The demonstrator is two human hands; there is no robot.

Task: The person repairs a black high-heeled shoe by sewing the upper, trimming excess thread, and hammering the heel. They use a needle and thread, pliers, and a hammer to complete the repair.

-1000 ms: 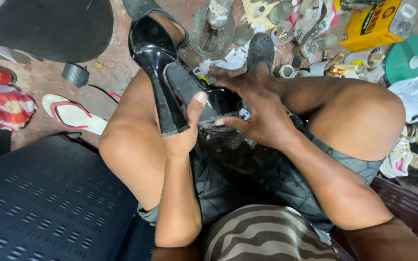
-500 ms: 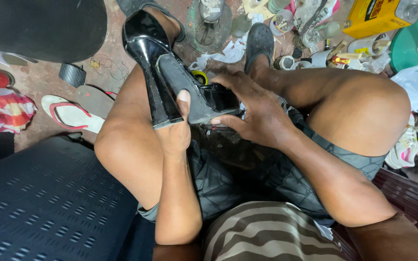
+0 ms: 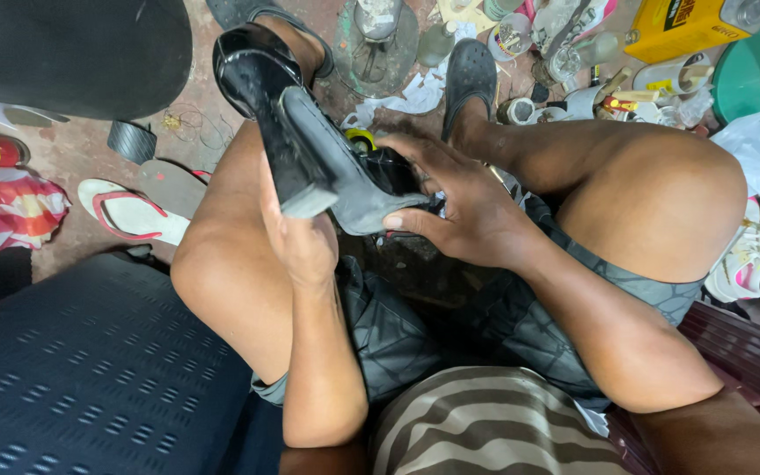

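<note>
Shoe: black high-heeled shoe (image 3: 310,145), sole up, held over the lap between the knees.
Left hand (image 3: 301,237): closed around the block heel from below.
Right hand (image 3: 459,207): fingers wrapped over the toe end, thumb under the sole.
Floor, far left: white-and-red flip-flop (image 3: 129,211).
Far right: yellow box (image 3: 688,26).

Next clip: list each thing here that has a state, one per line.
black high-heeled shoe: held up over the lap, sole facing the camera, heel toward the person
left hand: gripping the shoe at the heel
right hand: clasped around the shoe's toe end
flip-flop: lying flat on the floor, strap side up
yellow box: lying on the floor
</note>
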